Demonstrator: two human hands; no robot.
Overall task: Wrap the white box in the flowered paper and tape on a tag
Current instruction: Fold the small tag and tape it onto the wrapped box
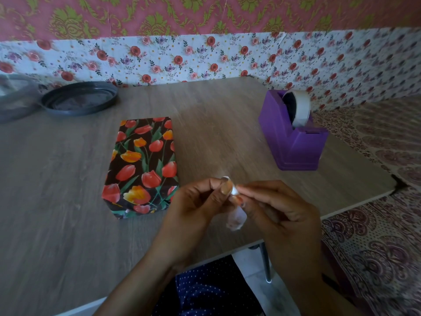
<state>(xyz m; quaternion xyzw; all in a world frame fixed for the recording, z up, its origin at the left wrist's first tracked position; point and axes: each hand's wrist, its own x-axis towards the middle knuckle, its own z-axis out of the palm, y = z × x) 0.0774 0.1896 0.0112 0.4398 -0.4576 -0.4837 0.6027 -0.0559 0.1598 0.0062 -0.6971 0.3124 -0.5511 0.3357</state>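
Nowhere was any writing or brand legible; neither the purple tape dispenser (293,137) nor its white tape roll (300,108) showed a label that could be read. On the wooden table (57,179) lay the box (142,165), flat and fully covered in black paper printed with red and orange tulips and green leaves, its near end folded down. It sat left of centre, just beside the left hand (193,201) but apart from it. Both hands hovered over the table's near edge. Thumb and forefinger of the left hand were pinched on a small whitish piece of tape (235,215), and the fingertips of the right hand (280,208) were closed on the same piece from the other side; its lower end hung loose, blurred. A dark round lid (79,99) rested at the far left, well apart from the box.
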